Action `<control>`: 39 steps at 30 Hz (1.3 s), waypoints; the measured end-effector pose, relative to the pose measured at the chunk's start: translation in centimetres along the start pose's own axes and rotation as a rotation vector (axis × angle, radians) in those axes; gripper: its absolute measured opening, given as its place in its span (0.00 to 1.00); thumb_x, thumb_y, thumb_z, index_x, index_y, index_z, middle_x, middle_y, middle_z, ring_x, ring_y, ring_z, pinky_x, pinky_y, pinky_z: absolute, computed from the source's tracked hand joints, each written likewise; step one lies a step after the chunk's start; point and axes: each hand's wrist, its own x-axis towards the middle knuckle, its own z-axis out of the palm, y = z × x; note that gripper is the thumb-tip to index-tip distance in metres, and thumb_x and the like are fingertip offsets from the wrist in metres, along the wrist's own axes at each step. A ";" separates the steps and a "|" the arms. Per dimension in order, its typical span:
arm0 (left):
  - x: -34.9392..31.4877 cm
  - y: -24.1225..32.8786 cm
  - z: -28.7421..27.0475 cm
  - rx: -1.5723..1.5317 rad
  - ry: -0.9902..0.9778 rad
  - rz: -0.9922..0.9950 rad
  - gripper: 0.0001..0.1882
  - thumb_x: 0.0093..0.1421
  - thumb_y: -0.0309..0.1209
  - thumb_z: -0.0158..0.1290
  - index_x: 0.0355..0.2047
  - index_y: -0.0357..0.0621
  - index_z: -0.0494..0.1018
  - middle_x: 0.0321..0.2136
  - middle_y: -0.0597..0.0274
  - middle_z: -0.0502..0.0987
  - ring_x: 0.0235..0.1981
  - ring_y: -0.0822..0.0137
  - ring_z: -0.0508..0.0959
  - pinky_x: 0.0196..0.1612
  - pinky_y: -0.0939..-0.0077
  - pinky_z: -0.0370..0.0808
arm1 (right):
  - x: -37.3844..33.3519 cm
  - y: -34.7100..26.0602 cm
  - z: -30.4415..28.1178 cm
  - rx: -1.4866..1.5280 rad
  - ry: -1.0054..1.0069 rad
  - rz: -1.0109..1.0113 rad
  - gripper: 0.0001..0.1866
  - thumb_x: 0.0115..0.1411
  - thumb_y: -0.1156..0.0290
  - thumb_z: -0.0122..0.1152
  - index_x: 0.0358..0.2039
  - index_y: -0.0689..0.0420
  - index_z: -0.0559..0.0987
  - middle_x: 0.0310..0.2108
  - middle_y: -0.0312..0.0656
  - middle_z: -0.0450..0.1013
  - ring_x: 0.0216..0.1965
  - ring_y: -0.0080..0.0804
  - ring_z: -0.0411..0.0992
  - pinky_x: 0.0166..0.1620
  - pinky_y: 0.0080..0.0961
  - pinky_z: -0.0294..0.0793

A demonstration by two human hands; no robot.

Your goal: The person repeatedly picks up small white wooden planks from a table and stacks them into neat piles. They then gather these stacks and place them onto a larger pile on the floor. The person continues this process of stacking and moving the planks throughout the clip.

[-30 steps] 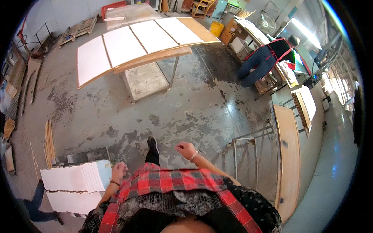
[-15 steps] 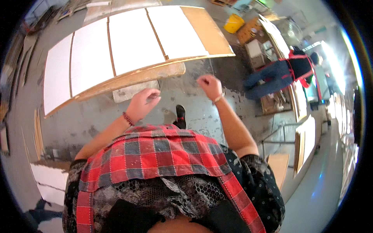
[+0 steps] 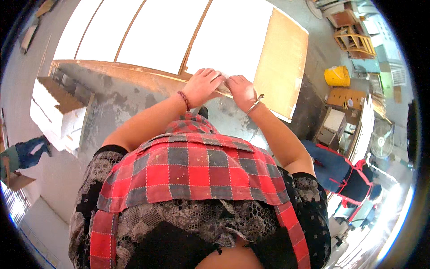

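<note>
A long board (image 3: 286,58) lies in front of me, bare tan at its right end and mostly covered by white rectangular panels (image 3: 228,38) with narrow brown gaps between them. At the near edge of the rightmost white panel, my left hand (image 3: 204,87) is closed, its fingers bent over the edge. Close beside it, my right hand (image 3: 242,92) is closed on the same edge. The fingertips almost meet, and a little pale edge shows between them. The undersides of both hands are hidden.
White stacked panels (image 3: 51,112) stand at the left. A yellow bucket (image 3: 337,76) is on the floor at the far right, near a cluttered workbench (image 3: 345,116) and a fan (image 3: 381,141). One co-worker (image 3: 342,172) bends at the right; another person's legs (image 3: 31,152) show at the left.
My hands, apart and off the board before, have come together on the white panel's near edge. The view has turned, and the board now appears closer.
</note>
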 end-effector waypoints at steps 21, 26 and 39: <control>-0.1 -3.6 -1.3 0.055 0.052 -0.062 0.20 0.45 0.36 0.61 0.36 0.44 0.69 0.42 0.57 0.70 0.47 0.57 0.69 0.52 0.60 0.64 | 6.3 1.2 -1.0 0.156 -0.236 -0.005 0.11 0.56 0.70 0.57 0.39 0.59 0.77 0.38 0.45 0.74 0.41 0.44 0.72 0.43 0.37 0.74; 0.1 -4.5 -1.6 0.088 0.022 -0.067 0.28 0.42 0.37 0.63 0.44 0.42 0.68 0.44 0.56 0.70 0.50 0.55 0.68 0.54 0.58 0.63 | 7.5 1.3 -0.9 -0.002 0.034 -0.067 0.10 0.58 0.70 0.54 0.38 0.60 0.76 0.37 0.47 0.73 0.41 0.44 0.72 0.41 0.35 0.74; 0.9 -6.3 -2.5 0.068 -0.043 -0.156 0.33 0.40 0.40 0.66 0.47 0.43 0.68 0.51 0.54 0.68 0.53 0.53 0.67 0.57 0.56 0.61 | 10.3 4.0 -1.2 0.147 -0.123 -0.194 0.16 0.52 0.72 0.57 0.42 0.61 0.74 0.39 0.48 0.71 0.42 0.47 0.71 0.45 0.38 0.73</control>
